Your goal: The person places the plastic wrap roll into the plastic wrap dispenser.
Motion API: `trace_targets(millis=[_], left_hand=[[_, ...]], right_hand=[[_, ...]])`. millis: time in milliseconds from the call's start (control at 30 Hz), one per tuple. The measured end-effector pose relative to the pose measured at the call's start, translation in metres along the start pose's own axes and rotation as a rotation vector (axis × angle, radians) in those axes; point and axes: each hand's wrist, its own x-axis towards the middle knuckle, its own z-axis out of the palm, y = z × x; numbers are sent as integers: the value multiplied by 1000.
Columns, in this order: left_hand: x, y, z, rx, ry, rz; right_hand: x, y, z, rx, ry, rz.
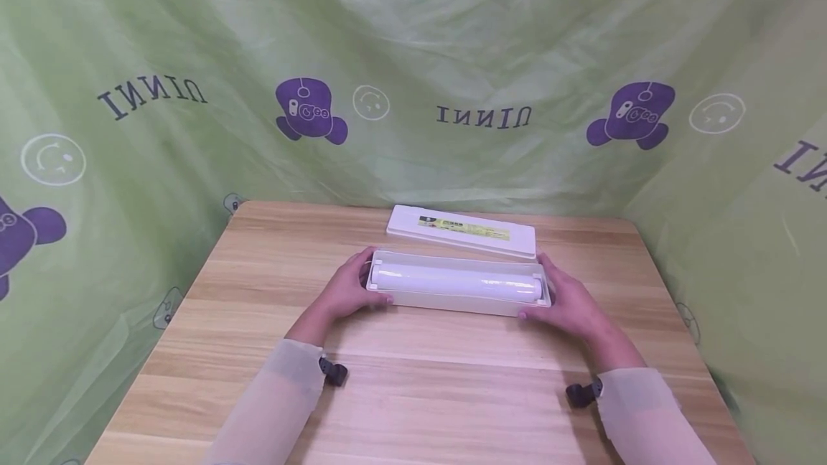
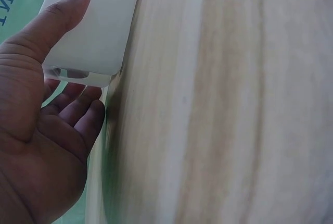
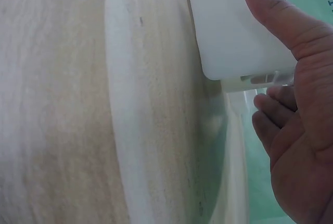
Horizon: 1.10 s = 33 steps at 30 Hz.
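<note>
Basically, left hand point(image 1: 347, 290) and right hand point(image 1: 570, 301), half-curled, grip opposite ends of an open white rectangular plastic box point(image 1: 452, 303), probably steadying it; glossy white cylindrical roll point(image 1: 452, 281) between the fingers, flat white labelled lid point(image 1: 461, 230) beyond them.

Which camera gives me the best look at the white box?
The head view: it shows the full box, its open top and the roll inside. The left wrist view shows only part of a side and one end, at the left hand; the right wrist view, likewise the opposite end, at the right hand.
</note>
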Motion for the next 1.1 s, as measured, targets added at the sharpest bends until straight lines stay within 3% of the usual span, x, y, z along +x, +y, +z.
trace_targets(millis=[567, 1100], left_hand=[[0, -2, 0, 3, -7, 1], [0, 1, -5, 69, -28, -6]], right_hand=[[-3, 4, 2, 73, 0, 86], [0, 3, 3, 75, 8, 73]])
